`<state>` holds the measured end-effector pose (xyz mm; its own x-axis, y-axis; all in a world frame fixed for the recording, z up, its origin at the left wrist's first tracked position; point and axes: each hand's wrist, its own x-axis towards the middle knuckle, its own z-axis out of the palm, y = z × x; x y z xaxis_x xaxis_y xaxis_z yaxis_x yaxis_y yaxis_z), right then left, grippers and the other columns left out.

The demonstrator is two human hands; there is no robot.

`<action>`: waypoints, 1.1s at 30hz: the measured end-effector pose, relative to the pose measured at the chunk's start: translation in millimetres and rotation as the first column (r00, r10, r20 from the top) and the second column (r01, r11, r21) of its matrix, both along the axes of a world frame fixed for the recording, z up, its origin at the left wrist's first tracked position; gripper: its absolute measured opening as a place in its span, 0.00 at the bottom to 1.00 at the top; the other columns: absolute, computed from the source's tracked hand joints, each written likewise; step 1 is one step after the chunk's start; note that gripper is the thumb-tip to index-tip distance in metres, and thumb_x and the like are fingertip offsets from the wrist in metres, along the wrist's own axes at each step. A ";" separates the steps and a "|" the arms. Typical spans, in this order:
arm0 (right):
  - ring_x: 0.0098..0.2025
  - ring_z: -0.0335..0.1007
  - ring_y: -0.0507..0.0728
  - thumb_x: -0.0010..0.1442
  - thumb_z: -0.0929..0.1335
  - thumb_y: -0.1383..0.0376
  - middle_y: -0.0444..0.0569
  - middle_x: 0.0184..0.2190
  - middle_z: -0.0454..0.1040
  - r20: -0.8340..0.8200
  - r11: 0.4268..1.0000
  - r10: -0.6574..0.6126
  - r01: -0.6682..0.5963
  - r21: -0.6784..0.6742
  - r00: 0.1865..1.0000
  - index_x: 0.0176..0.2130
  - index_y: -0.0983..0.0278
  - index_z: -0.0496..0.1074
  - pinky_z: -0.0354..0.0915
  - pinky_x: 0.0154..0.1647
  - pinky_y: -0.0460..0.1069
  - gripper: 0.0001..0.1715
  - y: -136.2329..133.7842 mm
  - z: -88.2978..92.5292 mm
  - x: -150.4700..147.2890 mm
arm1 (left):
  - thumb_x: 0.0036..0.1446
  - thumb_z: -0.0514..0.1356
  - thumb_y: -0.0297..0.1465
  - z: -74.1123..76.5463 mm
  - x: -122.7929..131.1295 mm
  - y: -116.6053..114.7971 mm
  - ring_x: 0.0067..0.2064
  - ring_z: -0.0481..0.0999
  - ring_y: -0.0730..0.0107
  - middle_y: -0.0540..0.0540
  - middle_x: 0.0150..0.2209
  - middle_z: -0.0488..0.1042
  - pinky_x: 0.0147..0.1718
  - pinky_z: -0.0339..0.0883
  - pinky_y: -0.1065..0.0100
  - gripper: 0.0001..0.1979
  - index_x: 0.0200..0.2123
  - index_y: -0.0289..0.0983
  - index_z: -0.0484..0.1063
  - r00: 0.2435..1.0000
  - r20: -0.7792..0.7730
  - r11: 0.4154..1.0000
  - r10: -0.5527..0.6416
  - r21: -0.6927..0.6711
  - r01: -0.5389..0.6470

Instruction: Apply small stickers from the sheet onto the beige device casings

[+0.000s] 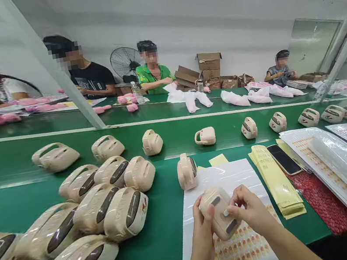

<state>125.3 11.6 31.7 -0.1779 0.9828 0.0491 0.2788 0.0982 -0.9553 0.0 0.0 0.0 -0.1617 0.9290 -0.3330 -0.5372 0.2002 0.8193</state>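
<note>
My left hand point(202, 236) is wrapped around a small cream plastic device point(221, 225), its flat underside with two dark strips turned up. Thumb and forefinger of my right hand point(253, 210) are pinched at that underside, with a small white piece point(226, 213) at the tips; I cannot tell exactly what it is. Below both hands lies a white sheet with rows of small orange stickers point(237, 254). Just behind it stands another cream handled device point(187, 173) with a dark panel on one side.
Several cream handled devices point(126, 213) crowd the left of the green table; more stand in a row on the belt point(178, 138) beyond. On the right lie yellow paper strips point(277, 181), a phone point(284, 159), red bubble wrap point(325, 204) and sheets in plastic point(343, 172). Co-workers sit opposite.
</note>
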 end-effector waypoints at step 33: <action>0.41 0.65 0.59 0.49 0.68 0.68 0.53 0.41 0.69 0.491 0.867 0.031 -0.267 0.420 0.871 0.48 0.63 0.65 0.64 0.41 0.53 0.24 -63.2 -90.0 -8.6 | 0.50 0.60 0.37 -34.7 -69.1 -12.6 0.58 0.59 0.45 0.40 0.58 0.63 0.52 0.58 0.47 0.42 0.62 0.47 0.39 0.659 0.624 0.838 -0.420 0.546 0.017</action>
